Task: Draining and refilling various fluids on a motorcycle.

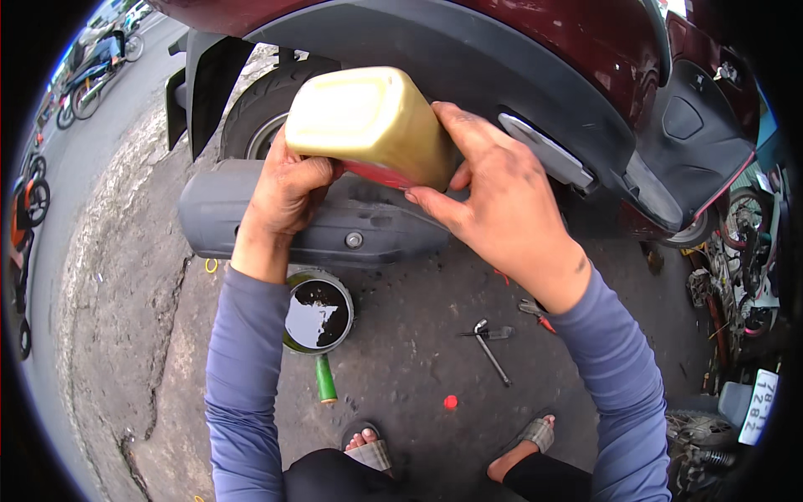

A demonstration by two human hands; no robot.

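Observation:
My left hand [284, 197] and my right hand [510, 209] both grip a gold plastic bottle [364, 117] with a red part on its side, its flat face turned up toward me. It is held over the black exhaust guard [385, 230] beside the rear wheel [251, 105] of a maroon scooter [585, 33]. Whatever lies beneath the bottle is hidden. On the ground below are a container [347, 318] of dark liquid with a green handle [325, 381], and a small red cap [451, 402].
A metal wrench [493, 356], a screwdriver [500, 332] and red-handled pliers [533, 311] lie on the pavement [418, 293] near my sandalled feet. Other motorbikes [744, 222] crowd the right side. At the left, beyond a rough concrete edge [109, 251], is a road with a rider on a motorbike [96, 58].

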